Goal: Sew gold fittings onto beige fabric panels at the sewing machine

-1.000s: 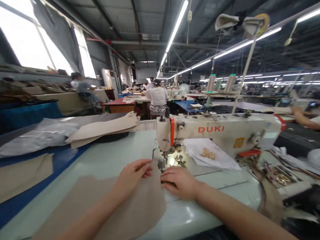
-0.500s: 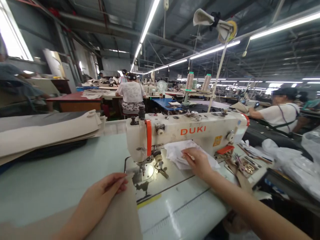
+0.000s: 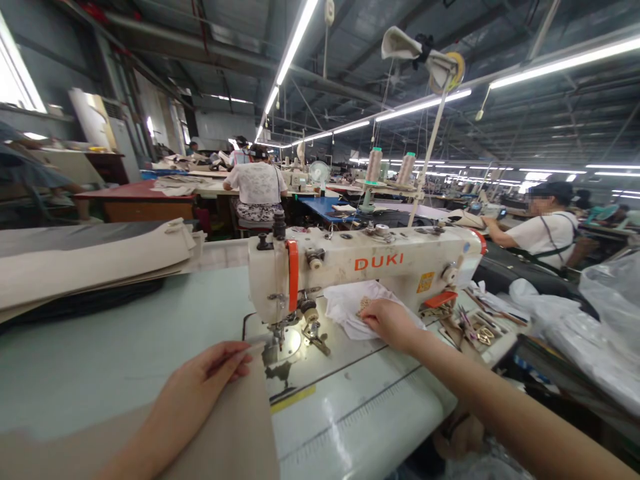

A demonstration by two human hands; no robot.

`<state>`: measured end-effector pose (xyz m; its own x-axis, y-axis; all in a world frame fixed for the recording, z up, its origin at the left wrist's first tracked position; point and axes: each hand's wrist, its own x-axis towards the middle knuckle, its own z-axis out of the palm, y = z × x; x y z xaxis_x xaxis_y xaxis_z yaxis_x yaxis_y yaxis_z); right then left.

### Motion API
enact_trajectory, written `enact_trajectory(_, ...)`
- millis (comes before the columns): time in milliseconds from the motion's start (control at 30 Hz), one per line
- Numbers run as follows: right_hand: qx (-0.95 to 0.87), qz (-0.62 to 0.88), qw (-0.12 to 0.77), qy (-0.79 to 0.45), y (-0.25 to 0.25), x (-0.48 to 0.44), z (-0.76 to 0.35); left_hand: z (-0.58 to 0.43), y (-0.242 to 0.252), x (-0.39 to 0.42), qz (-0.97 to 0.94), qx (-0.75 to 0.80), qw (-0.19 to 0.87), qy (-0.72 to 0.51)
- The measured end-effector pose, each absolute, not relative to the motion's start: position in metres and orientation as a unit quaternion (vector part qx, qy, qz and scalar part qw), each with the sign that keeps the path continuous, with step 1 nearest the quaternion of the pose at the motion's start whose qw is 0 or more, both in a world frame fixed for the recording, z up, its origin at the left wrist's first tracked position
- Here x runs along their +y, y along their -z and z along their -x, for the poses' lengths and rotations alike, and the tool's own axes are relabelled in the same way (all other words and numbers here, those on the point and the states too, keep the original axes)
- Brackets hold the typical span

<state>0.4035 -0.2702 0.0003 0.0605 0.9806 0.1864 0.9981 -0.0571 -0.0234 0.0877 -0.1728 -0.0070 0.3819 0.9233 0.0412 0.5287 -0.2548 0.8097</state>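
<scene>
My left hand (image 3: 207, 377) is closed in a pinch on the upper corner of a beige fabric panel (image 3: 233, 427), just left of the needle area of a white sewing machine (image 3: 335, 267). Under the machine's arm, my right hand (image 3: 393, 325) has its fingers pressed together over a crumpled white cloth (image 3: 345, 310). A small gold-tan, speckled patch (image 3: 363, 305) shows at the right fingertips; whether it is held or lies on the cloth is unclear. The presser foot (image 3: 280, 340) stands over the lit metal plate, apart from the beige panel.
At left lies a stack of beige and dark panels (image 3: 100, 260). Scissors and small tools sit in a tray (image 3: 485, 330) at right, beside clear plastic bags (image 3: 560, 320). A thread stand (image 3: 375, 167) rises behind the machine. Co-workers sit ahead (image 3: 257, 180) and at right (image 3: 543, 230).
The view has turned slightly to the right. My right fingers have shifted on the white cloth, and the gold-tan patch now shows more plainly. My left hand keeps its pinch on the beige panel.
</scene>
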Motion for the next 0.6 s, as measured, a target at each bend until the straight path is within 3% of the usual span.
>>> enact_trajectory(333,-0.710,0.698,-0.066,0.069,-0.013,-0.247,-0.396,-0.086,0.016,-0.169,-0.747,0.456,0.387,-0.290)
enact_trajectory(600,-0.717,0.686,-0.096,0.079,-0.017,-0.237,-0.393,-0.086,0.021,-0.168,-0.753,0.443,0.390,-0.292)
